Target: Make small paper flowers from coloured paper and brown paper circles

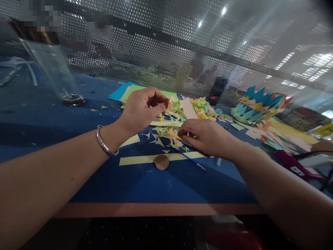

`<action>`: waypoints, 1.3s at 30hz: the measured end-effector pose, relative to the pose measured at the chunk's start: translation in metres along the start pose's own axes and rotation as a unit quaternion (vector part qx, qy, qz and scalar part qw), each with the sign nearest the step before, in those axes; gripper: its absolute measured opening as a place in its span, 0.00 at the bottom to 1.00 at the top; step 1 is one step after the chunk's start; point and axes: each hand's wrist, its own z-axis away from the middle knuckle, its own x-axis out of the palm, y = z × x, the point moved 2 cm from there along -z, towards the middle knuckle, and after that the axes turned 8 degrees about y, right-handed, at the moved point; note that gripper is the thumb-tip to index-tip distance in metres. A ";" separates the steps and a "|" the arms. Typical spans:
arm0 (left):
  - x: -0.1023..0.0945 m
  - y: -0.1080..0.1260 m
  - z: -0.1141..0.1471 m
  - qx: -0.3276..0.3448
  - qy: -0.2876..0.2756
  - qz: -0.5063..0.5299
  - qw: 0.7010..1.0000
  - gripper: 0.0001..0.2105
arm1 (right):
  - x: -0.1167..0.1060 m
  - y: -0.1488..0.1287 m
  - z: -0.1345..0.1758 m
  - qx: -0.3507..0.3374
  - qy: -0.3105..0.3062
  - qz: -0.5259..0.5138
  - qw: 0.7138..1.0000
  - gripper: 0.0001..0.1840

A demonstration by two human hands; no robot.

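Between the thumb and forefinger of the left hand (pixel 145 109), a small orange piece of paper (pixel 170 105) was pinched, at the near side of the heap of paper scraps (pixel 205 103). The fingers of the right hand (pixel 208 135) were curled at the near right side of the heap; whether anything was gripped could not be told. A short yellow strip (pixel 168 123) was stretched between the two hands, before the heap. A pink strip (pixel 189 109) was laid upon the heap. Nearer than the heap, a long yellow strip (pixel 137 159), a brown disc (pixel 161 162) and a thin blue stick (pixel 193 160) were placed. Coloured sheets (pixel 153 90) were stacked left of the heap, and farther left a glass jar (pixel 50 62) was seen. A zigzag paper crown (pixel 260 106) was set to its right.
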 end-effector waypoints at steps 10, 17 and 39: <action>0.004 -0.008 0.004 -0.045 -0.033 -0.004 0.998 0.03 | 0.020 0.001 0.007 -0.011 -0.033 -0.071 0.997 0.08; 0.007 -0.007 0.006 -0.033 -0.046 -0.026 0.998 0.04 | 0.010 0.010 0.012 0.009 -0.002 -0.093 0.996 0.08; 0.007 -0.001 0.007 -0.021 -0.063 -0.042 0.997 0.02 | 0.015 0.004 0.008 -0.021 -0.014 -0.147 0.989 0.13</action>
